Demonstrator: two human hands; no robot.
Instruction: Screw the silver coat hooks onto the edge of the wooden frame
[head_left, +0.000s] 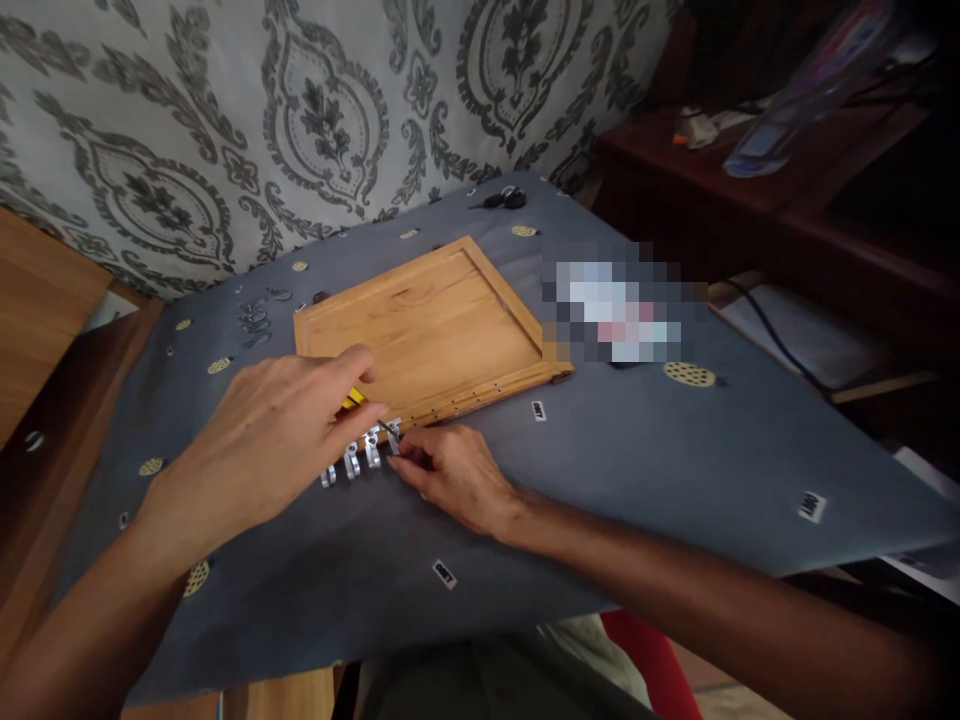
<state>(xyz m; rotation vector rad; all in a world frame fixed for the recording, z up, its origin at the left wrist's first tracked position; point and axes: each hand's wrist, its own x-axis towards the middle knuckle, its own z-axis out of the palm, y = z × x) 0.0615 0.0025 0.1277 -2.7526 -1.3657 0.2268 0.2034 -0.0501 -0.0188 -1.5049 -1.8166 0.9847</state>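
Note:
My left hand [277, 430] is closed around the yellow handle of a screwdriver [354, 399], whose dark shaft points down to the front edge of a wooden board [412, 325]. Its tip meets a silver metal hook [394, 432] at that edge. The fingertips of my right hand [457, 470] pinch this same hook. To its left, several like hooks [362, 455] sit in a row along the edge. Small dark holes run along the edge further right. The board has a raised frame and lies flat on the cloth.
A grey cloth [570, 520] with pineapple prints covers the table. Loose metal hooks [255, 318] lie beyond my left hand. Dark keys or a similar small item [501, 198] lie at the back. A blurred-out object [622, 305] is right of the board. A plastic bottle [802, 100] is at upper right.

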